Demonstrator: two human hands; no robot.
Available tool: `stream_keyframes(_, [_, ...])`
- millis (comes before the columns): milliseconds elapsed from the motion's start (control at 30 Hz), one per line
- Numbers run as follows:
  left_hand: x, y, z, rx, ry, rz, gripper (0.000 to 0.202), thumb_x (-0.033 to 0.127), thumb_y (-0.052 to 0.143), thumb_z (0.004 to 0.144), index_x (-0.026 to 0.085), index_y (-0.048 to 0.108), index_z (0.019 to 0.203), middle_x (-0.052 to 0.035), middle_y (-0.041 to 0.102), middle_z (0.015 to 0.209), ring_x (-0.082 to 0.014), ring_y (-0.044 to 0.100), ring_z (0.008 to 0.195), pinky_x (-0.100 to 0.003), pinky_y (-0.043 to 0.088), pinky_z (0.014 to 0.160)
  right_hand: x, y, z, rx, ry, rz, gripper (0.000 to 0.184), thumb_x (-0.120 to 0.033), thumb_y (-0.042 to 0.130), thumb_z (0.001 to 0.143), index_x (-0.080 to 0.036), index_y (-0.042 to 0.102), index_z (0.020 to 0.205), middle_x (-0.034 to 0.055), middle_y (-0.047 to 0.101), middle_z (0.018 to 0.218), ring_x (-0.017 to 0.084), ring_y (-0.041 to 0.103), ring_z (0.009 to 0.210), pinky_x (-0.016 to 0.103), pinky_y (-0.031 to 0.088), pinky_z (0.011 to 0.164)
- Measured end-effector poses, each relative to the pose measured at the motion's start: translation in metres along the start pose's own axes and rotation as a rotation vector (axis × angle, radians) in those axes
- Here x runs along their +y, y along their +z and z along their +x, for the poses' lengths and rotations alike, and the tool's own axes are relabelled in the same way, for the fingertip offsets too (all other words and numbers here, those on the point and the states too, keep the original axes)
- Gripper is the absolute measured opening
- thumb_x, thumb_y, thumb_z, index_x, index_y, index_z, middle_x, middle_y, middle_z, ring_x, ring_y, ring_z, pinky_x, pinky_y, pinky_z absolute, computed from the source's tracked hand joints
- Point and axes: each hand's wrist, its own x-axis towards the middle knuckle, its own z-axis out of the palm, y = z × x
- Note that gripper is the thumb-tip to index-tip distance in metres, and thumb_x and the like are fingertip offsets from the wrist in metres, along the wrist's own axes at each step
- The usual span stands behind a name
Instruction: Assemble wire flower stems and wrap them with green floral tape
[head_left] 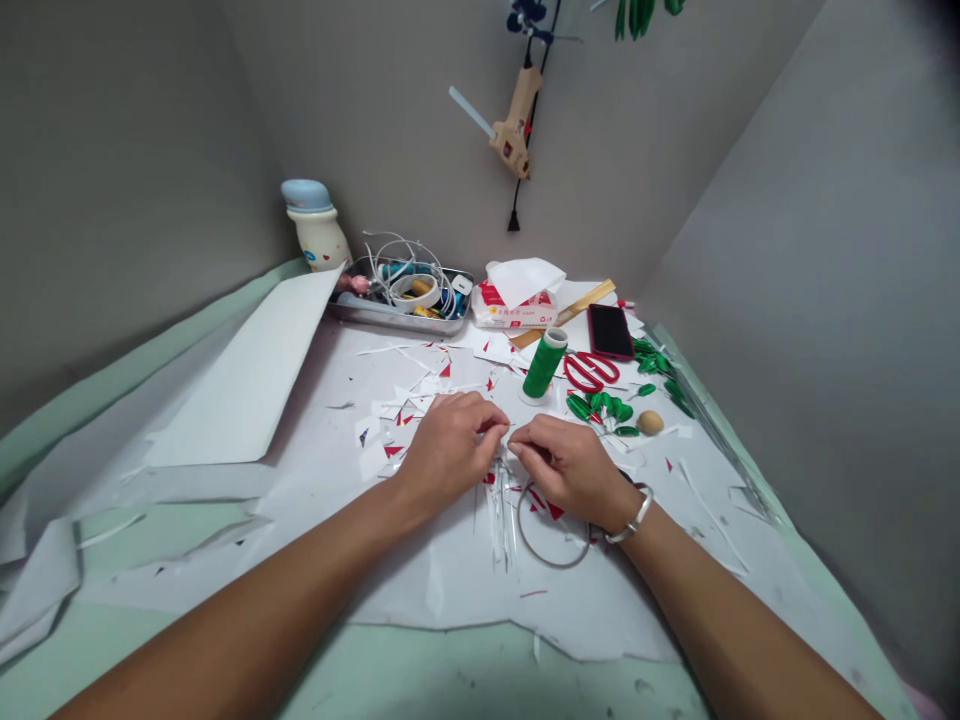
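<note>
My left hand (454,445) and my right hand (570,460) are close together over the paper-covered table, thumbs and fingertips pinched a small gap apart. Whatever they pinch is too thin and small to make out. Just below the fingertips lies a loose bundle of thin, pale wire-like strands (501,530). Beside it, under my right wrist, rests a thin grey hoop (551,566). A spool of green thread (545,367) stands upright beyond my hands. To its right are red-handled scissors (592,372), shiny green leaf shapes on stems (604,406) and a small tan ball (650,422).
White paper (405,580) strewn with red and white scraps covers the green tabletop. Behind stand a metal tray (401,318) of supplies, a tissue pack (514,308) and a phone (610,331). A folded white sheet (247,370) rises left. A glue gun (516,125) hangs above.
</note>
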Motion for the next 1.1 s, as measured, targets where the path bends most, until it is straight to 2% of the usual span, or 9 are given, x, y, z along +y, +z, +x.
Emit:
stream_keyframes(200, [-0.0015,0.0042,-0.0018,-0.111,0.125,-0.001,0.013,0.015,0.055,0.082,0.021,0.066,0.081,0.0000,0.062,0.075,-0.0164,0.055,0.077,-0.035,0.038,0.081,0.0029,-0.0027,0.0036,0.144,0.087,0.026,0.013,-0.020,0.051,0.088,-0.019,0.062,0.082,0.0019,0.062,0.075,0.014,0.056,0.070,0.025,0.041,0.066])
stream_keyframes(367, [0.0032,-0.0007,-0.0006,-0.026,0.076,-0.123,0.011,0.018,0.055,0.084,0.021,0.066,0.084,0.0004,0.064,0.080,-0.0153,0.056,0.082,-0.033,0.038,0.084,0.0076,-0.0008,0.0048,0.095,0.148,0.088,0.014,-0.019,0.050,0.089,-0.019,0.062,0.082,0.0009,0.063,0.075,0.013,0.056,0.070,0.025,0.041,0.066])
stream_keyframes(567, [0.0026,-0.0024,0.0005,0.012,-0.005,-0.063,0.012,0.017,0.053,0.083,0.020,0.064,0.080,-0.0009,0.064,0.082,-0.0171,0.056,0.083,-0.036,0.039,0.084,0.0031,0.0014,0.0006,-0.020,0.021,0.058,0.014,-0.017,0.050,0.087,-0.019,0.063,0.085,0.0017,0.061,0.076,0.014,0.055,0.071,0.026,0.041,0.067])
stream_keyframes(700, [-0.0012,0.0016,-0.0011,-0.032,0.037,0.007,0.013,0.016,0.053,0.084,0.021,0.064,0.081,-0.0012,0.064,0.080,-0.0179,0.056,0.082,-0.037,0.038,0.083,-0.0016,-0.0007,0.0000,0.054,-0.013,0.037,0.012,-0.019,0.051,0.087,-0.018,0.063,0.085,0.0015,0.060,0.072,0.013,0.054,0.066,0.025,0.040,0.064])
stream_keyframes(867, [-0.0017,0.0040,-0.0024,-0.079,0.145,-0.002,0.012,0.016,0.055,0.082,0.021,0.066,0.084,0.0001,0.063,0.076,-0.0166,0.055,0.078,-0.036,0.038,0.082,0.0022,-0.0019,0.0029,0.190,0.090,0.047,0.012,-0.019,0.052,0.087,-0.019,0.062,0.080,0.0010,0.061,0.072,0.013,0.054,0.066,0.025,0.040,0.063])
stream_keyframes(1000, [0.0025,0.0006,-0.0012,-0.022,0.126,-0.092,0.010,0.018,0.055,0.084,0.021,0.065,0.084,0.0005,0.064,0.079,-0.0157,0.056,0.080,-0.035,0.038,0.083,0.0069,-0.0008,0.0047,0.173,0.169,0.097,0.013,-0.020,0.052,0.087,-0.019,0.062,0.079,0.0000,0.063,0.072,0.012,0.055,0.065,0.024,0.040,0.063])
stream_keyframes(1100, [0.0043,-0.0021,-0.0001,0.025,0.065,-0.119,0.011,0.018,0.053,0.085,0.021,0.064,0.083,0.0004,0.065,0.081,-0.0155,0.056,0.082,-0.035,0.038,0.084,0.0059,0.0004,0.0041,0.103,0.144,0.090,0.013,-0.018,0.052,0.087,-0.019,0.063,0.080,0.0001,0.062,0.071,0.013,0.055,0.066,0.025,0.040,0.063])
